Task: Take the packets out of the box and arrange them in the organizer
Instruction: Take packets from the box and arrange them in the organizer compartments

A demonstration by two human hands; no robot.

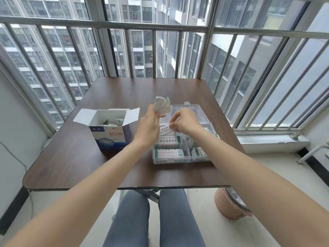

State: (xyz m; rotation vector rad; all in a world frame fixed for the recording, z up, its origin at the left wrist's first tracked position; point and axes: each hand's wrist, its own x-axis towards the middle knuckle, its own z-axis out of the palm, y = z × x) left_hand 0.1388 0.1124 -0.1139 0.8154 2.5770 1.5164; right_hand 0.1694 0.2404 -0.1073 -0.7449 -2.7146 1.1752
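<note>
I sit at a dark brown table (74, 157) on a glazed balcony; a metal railing (124, 27) and high-rise blocks fill the 12 o'clock side. A pink bin (229, 205) stands on the floor at 5 o'clock.

One cardboard box (110, 136) stands open at 9 o'clock of the table centre, flaps up, with loose packets (110, 122) inside. One clear plastic organizer (179, 148) lies at 3 o'clock of the box, lid back. Its near compartments hold at least three flat packets; farther ones are hidden by my arms, so the total is probably higher.

My left hand (149, 127) is curled around a fanned bundle of packets (162, 106), raised above the organizer's far-left corner. My right hand (185, 122) pinches a single packet (165, 130) between thumb and fingertips, over the organizer's middle compartment.
</note>
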